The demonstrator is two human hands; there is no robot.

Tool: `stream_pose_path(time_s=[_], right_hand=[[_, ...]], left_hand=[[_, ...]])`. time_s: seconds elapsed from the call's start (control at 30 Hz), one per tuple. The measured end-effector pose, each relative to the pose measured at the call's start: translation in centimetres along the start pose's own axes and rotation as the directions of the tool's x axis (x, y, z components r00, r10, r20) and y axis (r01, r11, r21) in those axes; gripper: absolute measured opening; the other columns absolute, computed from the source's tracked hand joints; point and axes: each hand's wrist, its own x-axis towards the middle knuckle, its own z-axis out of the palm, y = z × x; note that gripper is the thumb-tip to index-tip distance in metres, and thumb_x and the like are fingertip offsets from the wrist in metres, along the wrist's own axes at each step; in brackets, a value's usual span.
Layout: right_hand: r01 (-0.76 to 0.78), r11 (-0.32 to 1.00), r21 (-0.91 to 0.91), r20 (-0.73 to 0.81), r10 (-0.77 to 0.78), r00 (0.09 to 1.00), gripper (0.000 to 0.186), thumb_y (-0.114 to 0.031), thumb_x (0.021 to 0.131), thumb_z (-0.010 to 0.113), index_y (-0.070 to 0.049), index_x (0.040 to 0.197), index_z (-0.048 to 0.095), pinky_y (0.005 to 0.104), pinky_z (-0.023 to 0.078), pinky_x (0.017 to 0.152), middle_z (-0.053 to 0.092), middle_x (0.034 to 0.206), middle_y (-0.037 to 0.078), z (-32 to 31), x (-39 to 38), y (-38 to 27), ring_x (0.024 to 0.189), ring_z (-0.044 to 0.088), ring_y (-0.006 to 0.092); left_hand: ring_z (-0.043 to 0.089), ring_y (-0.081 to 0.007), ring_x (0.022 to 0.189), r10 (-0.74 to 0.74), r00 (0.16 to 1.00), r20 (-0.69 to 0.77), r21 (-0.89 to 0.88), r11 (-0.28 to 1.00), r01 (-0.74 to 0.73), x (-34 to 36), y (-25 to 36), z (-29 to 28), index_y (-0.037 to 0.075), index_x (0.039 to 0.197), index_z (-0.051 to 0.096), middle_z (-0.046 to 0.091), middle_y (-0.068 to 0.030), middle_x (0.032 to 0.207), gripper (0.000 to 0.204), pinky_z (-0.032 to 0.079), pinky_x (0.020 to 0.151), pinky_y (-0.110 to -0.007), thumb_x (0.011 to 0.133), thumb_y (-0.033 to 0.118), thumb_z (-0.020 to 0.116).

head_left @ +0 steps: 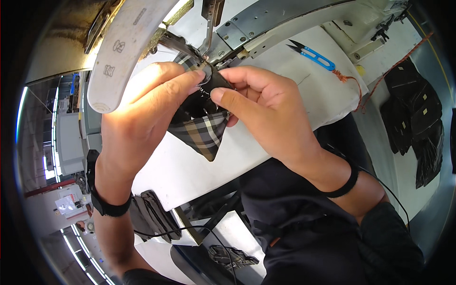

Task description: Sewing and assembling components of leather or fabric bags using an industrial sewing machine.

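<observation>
A dark fabric piece with a plaid side (pixel 202 135) lies at the sewing machine, its plaid corner hanging toward me over the white table. My left hand (pixel 149 97) pinches its upper edge close to the presser foot (pixel 205 50). On the other side, my right hand (pixel 270 102) grips the dark cloth between thumb and fingers, several fingertips hidden behind it. Both hands meet around a dark opening or fold of the cloth. The needle point is too hard to make out here.
A pale machine part (pixel 126 52) hangs at the upper left. Blue-handled thread snips (pixel 316 58) with a reddish cord rest on the white table (pixel 285 102). Dark fabric pieces (pixel 415 114) lie at the right, others (pixel 154 216) at the lower left. A black cable (pixel 389 190) runs beside my right arm.
</observation>
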Motion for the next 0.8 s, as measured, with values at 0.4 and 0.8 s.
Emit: stream_pose_path(time_s=[0.4,0.8], right_hand=[[0.001,0.997,-0.071,0.011,0.000,1.000,0.015,-0.007,0.096,0.077,0.005,0.101,0.069,0.0266,0.049,0.061,0.069,0.080,0.005,0.3,1.2,-0.4,0.068,0.062,0.0072],[0.075,0.950,-0.303,0.073,-0.055,0.996,0.017,-0.005,0.093,0.063,0.007,0.083,0.058,0.0417,0.042,0.055,0.055,0.064,0.021,-0.6,0.3,-1.2,0.054,0.053,0.0259]], left_hand=[[0.071,-0.0247,0.077,-0.309,0.930,-0.200,0.056,0.944,0.326,0.5,3.2,2.1,-0.003,0.105,0.079,0.074,-0.0130,0.091,0.017,0.056,0.071,-0.032,0.088,-0.005,0.080],[0.071,-0.0289,0.072,-0.533,0.807,-0.252,0.015,0.832,0.554,1.6,6.5,3.2,-0.002,0.105,0.079,0.074,-0.0155,0.089,0.012,0.055,0.069,-0.034,0.094,0.002,0.075]])
